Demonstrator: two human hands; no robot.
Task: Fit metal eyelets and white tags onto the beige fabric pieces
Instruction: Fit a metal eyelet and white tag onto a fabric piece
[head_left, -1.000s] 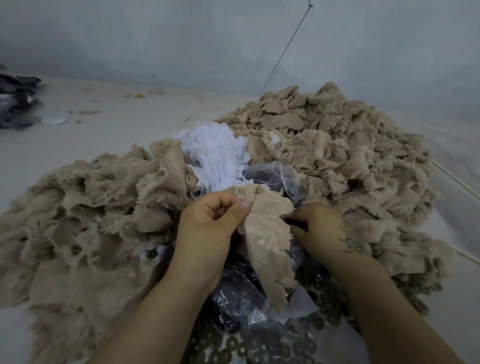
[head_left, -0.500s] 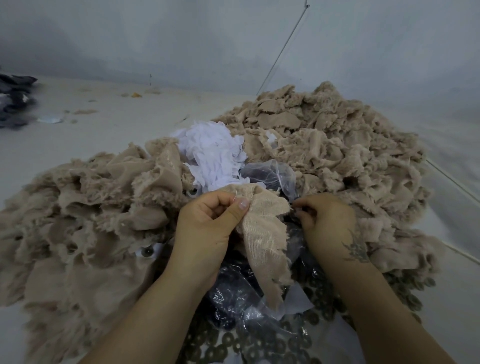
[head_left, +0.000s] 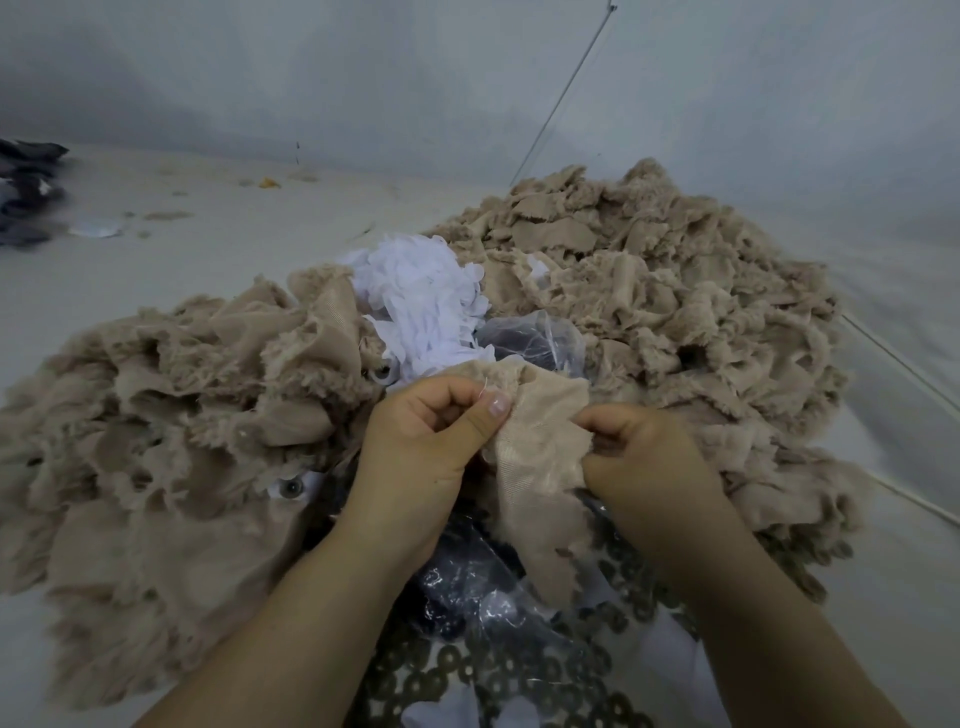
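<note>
Two beige fabric heaps flanked the work area: the left heap (head_left: 171, 441) at 9 o'clock, the right heap (head_left: 675, 312) at 1 o'clock. White tags (head_left: 421, 306) lay between them at 12 o'clock. The left hand (head_left: 431, 447) pinched the upper edge of one beige fabric piece (head_left: 540, 441) at centre; the right hand (head_left: 644, 457) gripped its right edge. Metal eyelets (head_left: 493, 675) lay at 6 o'clock, beside a clear plastic bag (head_left: 467, 587).
</note>
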